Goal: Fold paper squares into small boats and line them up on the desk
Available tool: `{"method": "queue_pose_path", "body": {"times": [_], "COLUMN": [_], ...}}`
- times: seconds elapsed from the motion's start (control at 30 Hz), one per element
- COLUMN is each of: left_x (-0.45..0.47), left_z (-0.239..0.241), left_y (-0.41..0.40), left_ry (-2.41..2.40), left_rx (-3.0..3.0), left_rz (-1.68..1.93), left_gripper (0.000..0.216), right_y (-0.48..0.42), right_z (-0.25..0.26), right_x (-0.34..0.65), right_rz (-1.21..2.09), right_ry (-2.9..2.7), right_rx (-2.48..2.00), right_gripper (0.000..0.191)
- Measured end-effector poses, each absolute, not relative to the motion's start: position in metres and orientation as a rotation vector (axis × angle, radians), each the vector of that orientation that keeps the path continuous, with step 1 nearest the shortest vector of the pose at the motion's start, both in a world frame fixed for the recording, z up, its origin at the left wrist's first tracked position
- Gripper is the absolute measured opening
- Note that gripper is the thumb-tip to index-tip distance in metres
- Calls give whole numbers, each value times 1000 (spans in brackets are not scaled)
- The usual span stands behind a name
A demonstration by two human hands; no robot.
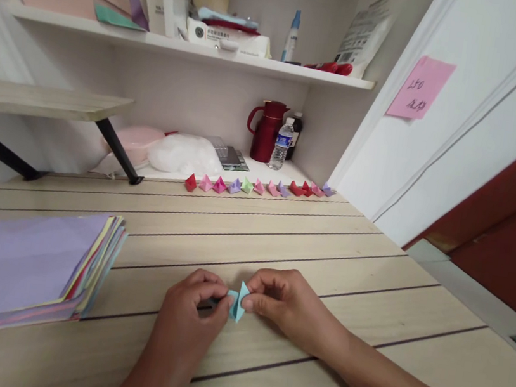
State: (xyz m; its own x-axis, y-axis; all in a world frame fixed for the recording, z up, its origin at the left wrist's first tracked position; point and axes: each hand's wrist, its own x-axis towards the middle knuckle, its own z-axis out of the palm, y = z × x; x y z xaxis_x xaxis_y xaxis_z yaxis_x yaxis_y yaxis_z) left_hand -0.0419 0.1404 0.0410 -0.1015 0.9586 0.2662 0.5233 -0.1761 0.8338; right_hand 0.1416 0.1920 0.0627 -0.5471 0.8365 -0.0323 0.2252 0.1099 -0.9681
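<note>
A small light-blue folded paper boat [239,302] is held between my two hands, just over the striped wooden table [326,254]. My left hand [196,310] pinches its left side between thumb and fingers. On the other side, my right hand [284,296] grips the boat's right edge with thumb and forefinger. Parts of the paper are covered by the fingertips. Along the table's back edge runs a row of several finished paper boats in red, pink, purple and green, among them a red boat [191,183] and a green boat [246,185].
A stack of coloured paper [27,263] lies at the left. A small raised shelf [45,101] on black legs stands behind it. At the back are a dark red jug [267,132], a water bottle [282,144] and a white plastic bag [186,154]. A pink note [421,88] hangs at right.
</note>
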Motion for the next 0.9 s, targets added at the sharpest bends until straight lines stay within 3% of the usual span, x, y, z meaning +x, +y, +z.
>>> {"method": "queue_pose_path", "body": {"times": [0.23, 0.33, 0.47, 0.63, 0.9], "left_x": [-40, -43, -46, -42, -36], "left_z": [48, 50, 54, 61, 58], "left_y": [138, 138, 137, 136, 135], "left_ry": [1590, 1586, 1561, 1593, 1603], "left_rx": [1629, 1596, 1542, 1482, 1625], "left_rz": [1207, 1181, 1140, 1158, 1162], "left_gripper": [15, 15, 16, 16, 20], "right_y": [191, 191, 192, 188, 188], "right_z": [61, 67, 79, 82, 79], "right_x": [138, 142, 153, 154, 149], "right_rz": [1509, 1473, 1235, 829, 752], "right_ry": [-1782, -1840, -2207, -2423, -2448], "right_rx": [-1006, -918, -681, -528, -557], "right_gripper": [37, 28, 59, 25, 13]}}
